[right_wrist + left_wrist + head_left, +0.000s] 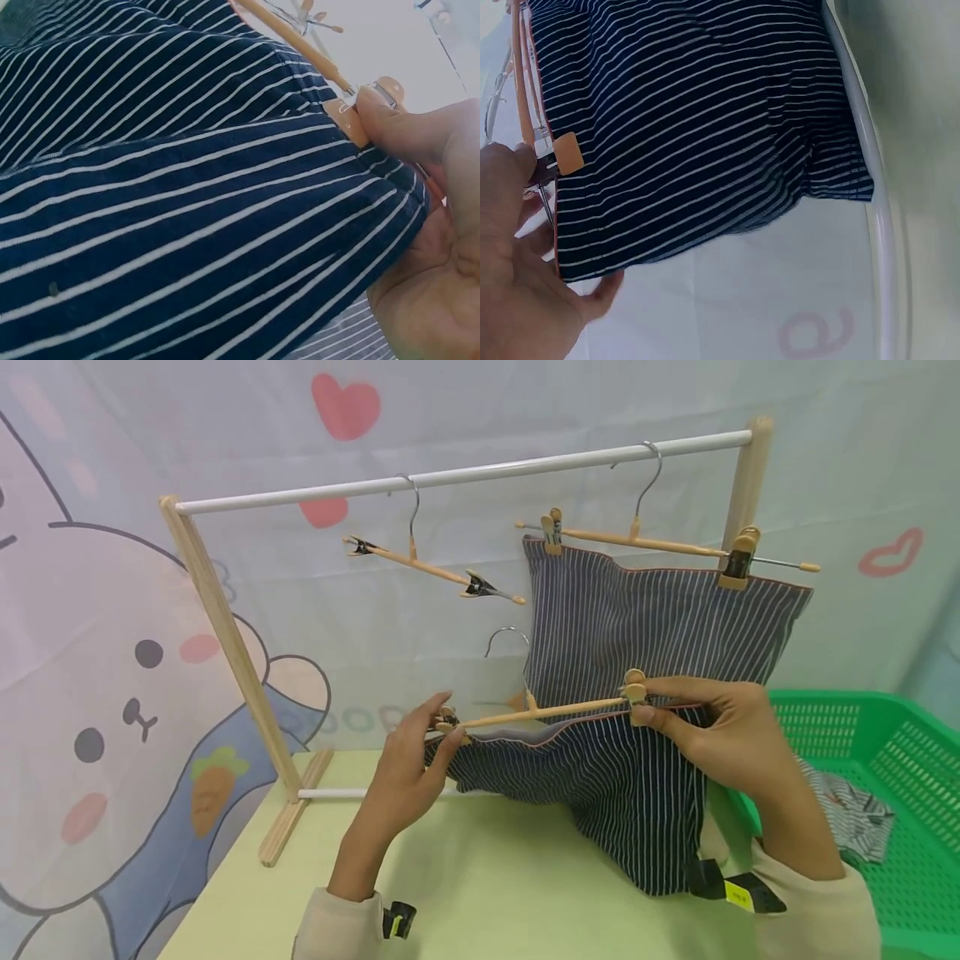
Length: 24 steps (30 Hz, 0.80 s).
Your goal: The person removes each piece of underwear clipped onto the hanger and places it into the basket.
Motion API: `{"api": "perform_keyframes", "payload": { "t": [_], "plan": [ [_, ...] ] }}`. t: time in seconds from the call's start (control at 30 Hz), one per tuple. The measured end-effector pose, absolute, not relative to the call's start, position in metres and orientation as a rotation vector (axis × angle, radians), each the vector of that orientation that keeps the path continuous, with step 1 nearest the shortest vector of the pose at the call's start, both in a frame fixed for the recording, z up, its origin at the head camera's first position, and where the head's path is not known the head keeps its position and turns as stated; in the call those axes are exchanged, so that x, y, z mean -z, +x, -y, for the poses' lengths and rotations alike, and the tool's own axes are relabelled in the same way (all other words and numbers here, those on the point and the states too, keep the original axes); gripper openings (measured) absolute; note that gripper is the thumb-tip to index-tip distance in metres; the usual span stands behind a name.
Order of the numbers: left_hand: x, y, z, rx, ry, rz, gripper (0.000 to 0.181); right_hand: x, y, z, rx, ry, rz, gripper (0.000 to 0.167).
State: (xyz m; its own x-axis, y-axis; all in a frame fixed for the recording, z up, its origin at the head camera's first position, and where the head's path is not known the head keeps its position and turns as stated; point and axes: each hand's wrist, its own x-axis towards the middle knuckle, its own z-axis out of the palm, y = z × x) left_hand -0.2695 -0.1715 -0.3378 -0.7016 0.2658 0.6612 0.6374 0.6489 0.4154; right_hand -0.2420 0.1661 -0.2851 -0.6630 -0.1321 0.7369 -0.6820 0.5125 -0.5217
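Note:
A wooden clip hanger (543,712) is held in front of the rack by both hands, a dark, white-striped garment (645,810) hanging from its clips. At the hanger's left end, my left hand (408,768) pinches the clip; in the left wrist view its orange pad (568,154) sits on the cloth edge. My right hand (723,735) grips the right clip (349,120), thumb in front and fingers behind the cloth. The garment's lower part hangs in folds, and its right corner droops lowest. The hanger's metal hook (510,635) points up, off the rail.
Above, a white rail (510,468) on wooden posts carries a bare clip hanger (431,568) and another hanger with a similar striped garment (652,618). On the right stands a green basket (847,714) holding a striped cloth (855,810). The tabletop (480,893) is pale yellow-green.

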Motion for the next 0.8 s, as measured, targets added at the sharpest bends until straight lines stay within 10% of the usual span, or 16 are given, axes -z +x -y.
{"api": "perform_keyframes", "payload": {
  "t": [0.8],
  "plan": [
    [0.356, -0.276, 0.162, 1.268, -0.792, 2.190, 0.026, 0.285, -0.241, -0.174, -1.148, 0.755, 2.111, 0.030]
  ]
}}
